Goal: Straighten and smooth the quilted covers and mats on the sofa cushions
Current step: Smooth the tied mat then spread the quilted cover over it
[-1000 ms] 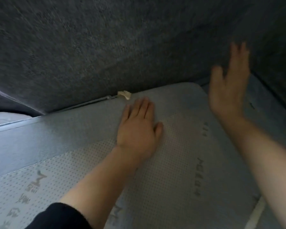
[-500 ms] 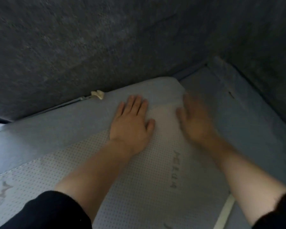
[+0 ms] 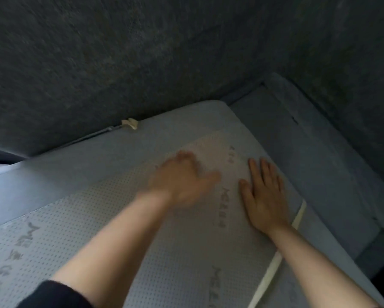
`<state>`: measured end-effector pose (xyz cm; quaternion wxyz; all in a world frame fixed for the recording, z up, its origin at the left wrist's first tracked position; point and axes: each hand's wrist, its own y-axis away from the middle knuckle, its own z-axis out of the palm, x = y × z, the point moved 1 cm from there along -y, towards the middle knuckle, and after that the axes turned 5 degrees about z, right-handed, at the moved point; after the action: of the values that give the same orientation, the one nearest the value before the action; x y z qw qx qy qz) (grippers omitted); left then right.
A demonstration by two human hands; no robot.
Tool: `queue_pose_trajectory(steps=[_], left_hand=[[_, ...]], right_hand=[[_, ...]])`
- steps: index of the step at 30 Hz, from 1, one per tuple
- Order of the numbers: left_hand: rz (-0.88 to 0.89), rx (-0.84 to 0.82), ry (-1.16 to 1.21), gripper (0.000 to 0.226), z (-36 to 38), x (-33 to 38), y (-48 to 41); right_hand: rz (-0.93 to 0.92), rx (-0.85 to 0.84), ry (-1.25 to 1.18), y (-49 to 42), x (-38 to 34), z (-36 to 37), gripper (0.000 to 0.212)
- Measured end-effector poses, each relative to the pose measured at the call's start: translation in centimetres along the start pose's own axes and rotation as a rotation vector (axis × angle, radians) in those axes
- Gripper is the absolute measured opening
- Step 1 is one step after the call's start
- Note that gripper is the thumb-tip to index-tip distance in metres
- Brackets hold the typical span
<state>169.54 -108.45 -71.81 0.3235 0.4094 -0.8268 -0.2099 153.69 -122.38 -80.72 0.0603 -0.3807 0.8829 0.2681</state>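
Pressing both hands onto the dotted grey mat [image 3: 186,252], which lies on the sofa seat near its back right corner.

Head view: the right hand [image 3: 265,196] lies flat on the mat, fingers straight and together, just inside the mat's right edge and its cream strip [image 3: 273,263]. The left hand [image 3: 182,181] is blurred, palm down with the thumb spread, gripping nothing visible. The mat's rounded far corner sits just beyond the fingertips. Bare blue seat cover [image 3: 319,174] runs right of it to the dark backrest [image 3: 142,63]. A cream tag [image 3: 130,123] pokes out at the rear seam.
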Motion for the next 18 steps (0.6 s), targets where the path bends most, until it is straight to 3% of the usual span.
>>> queue_pose_trajectory(steps=[1, 3, 5, 6, 10, 11, 13, 15, 17, 18], left_hand=[[-0.033, 0.050, 0.113, 0.068, -2.0, 0.4, -1.0], [-0.006, 0.273, 0.066, 0.061, -4.2, 0.9, 0.0], [0.093, 0.461, 0.013, 0.065, -2.8, 0.5, 2.8], [0.147, 0.488, -0.009, 0.070, -0.9, -0.1, 4.2], [0.138, 0.265, -0.202, 0.079, 6.1, -2.8, 6.9], [0.120, 0.275, -0.188, 0.078, 6.0, -2.8, 6.6], [0.141, 0.349, -0.115, 0.075, 4.3, -1.7, 6.6], [0.213, 0.583, -0.037, 0.069, 1.6, -0.5, 8.1], [0.248, 0.741, 0.018, 0.063, 0.1, -0.3, 10.2], [0.233, 0.716, -0.003, 0.062, 0.7, -1.3, 11.5]], right_hand=[[0.007, -0.032, 0.002, -0.7, 0.3, -0.1, 0.075], [0.018, -0.108, 0.021, -1.4, 0.0, -1.1, 0.068], [0.075, -0.184, -0.038, -2.5, -1.1, -3.1, 0.058], [0.090, -0.141, -0.157, -3.1, -2.0, -4.8, 0.053], [-0.011, 0.538, -0.636, -1.4, -6.2, -10.6, 0.047], [-0.091, 0.603, -0.640, -0.5, -6.8, -10.0, 0.049], [-0.170, 0.406, -0.373, 2.3, -7.5, -4.9, 0.058], [-0.167, 0.123, -0.047, 4.2, -6.4, 0.4, 0.064], [-0.159, 0.024, 0.024, 3.1, -5.7, 1.1, 0.059], [-0.115, -0.062, 0.005, 3.2, -6.2, 0.0, 0.056]])
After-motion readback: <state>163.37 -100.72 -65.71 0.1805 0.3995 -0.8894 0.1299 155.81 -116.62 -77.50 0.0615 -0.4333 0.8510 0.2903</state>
